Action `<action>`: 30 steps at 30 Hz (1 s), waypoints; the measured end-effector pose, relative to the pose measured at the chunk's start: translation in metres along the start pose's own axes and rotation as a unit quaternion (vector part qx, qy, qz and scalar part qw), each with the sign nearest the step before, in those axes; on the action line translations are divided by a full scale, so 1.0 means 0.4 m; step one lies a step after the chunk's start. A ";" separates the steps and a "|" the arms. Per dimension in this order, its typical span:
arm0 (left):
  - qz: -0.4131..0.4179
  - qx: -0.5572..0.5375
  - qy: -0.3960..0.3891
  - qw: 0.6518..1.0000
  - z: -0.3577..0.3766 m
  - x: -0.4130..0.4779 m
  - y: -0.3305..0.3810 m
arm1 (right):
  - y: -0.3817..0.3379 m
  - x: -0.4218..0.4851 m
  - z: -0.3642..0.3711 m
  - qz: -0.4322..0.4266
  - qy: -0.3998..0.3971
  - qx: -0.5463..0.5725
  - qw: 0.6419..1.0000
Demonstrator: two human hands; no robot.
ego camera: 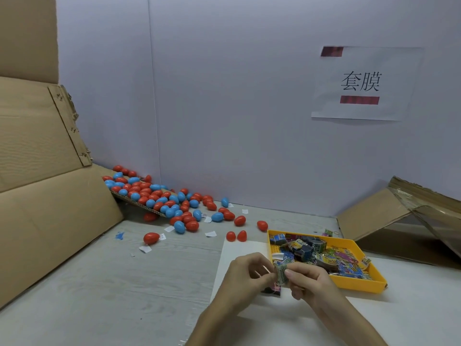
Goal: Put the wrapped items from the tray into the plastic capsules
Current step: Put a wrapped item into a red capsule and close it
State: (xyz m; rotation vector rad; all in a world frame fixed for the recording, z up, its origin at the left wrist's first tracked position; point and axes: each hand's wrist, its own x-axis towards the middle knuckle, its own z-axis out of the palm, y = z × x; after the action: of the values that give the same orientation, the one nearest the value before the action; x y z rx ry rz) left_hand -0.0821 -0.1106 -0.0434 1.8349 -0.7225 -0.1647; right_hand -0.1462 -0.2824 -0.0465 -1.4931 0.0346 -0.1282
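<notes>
STEP: item out of tray, not yet capsuled | HANDS: left hand (pixel 249 273) and right hand (pixel 308 279) pinch one small crinkly green-printed wrapped item (pixel 281 272) at the near-left corner of the yellow plastic tray (pixel 359 286) | NEXT: probably fetch and open one of the red and blue egg-shaped plastic capsules (pixel 162 199), heaped far left.

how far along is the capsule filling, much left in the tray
Done: cannot tell; the red and blue capsules heaped by the wall look closed, but their contents are hidden. In hand: the left hand and right hand both pinch one wrapped item beside the yellow tray. Left: the tray holds many more wrapped items, and neither hand holds a capsule.
</notes>
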 end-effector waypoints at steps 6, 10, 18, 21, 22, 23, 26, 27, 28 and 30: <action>-0.037 0.229 0.142 0.962 -0.206 0.037 -0.040 | 0.005 0.004 -0.012 0.020 0.016 -0.031 0.999; -0.137 0.394 0.275 0.866 -0.395 0.029 -0.138 | 0.002 0.006 -0.009 0.019 0.024 -0.029 0.999; -0.198 0.454 0.272 0.825 -0.483 0.023 -0.244 | 0.000 0.008 -0.013 0.029 0.036 -0.033 0.998; -0.168 0.413 0.319 0.836 -0.439 0.034 -0.228 | -0.001 0.009 -0.018 0.028 0.034 -0.036 0.998; -0.144 0.373 0.321 0.858 -0.412 0.039 -0.213 | -0.003 0.009 -0.019 0.029 0.034 -0.034 0.998; -0.121 0.308 0.313 0.891 -0.379 0.044 -0.189 | -0.003 0.008 -0.018 0.028 0.034 -0.034 0.998; -0.094 0.066 0.235 0.965 -0.262 0.046 -0.093 | -0.003 0.006 -0.014 0.027 0.034 -0.037 0.998; -0.092 -0.005 0.203 0.975 -0.219 0.042 -0.064 | -0.003 0.005 -0.014 0.026 0.036 -0.038 0.998; -0.089 -0.063 0.172 0.979 -0.178 0.038 -0.041 | -0.003 0.006 -0.016 0.026 0.039 -0.039 0.998; -0.085 -0.125 0.134 0.979 -0.104 0.028 -0.013 | -0.005 0.006 -0.020 0.026 0.044 -0.044 0.998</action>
State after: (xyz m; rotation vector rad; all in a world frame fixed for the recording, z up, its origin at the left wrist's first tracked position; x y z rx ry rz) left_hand -0.0526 -0.0820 -0.0292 1.6357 -0.3392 -0.1110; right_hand -0.1447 -0.2905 -0.0450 -1.5716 0.1516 -0.1529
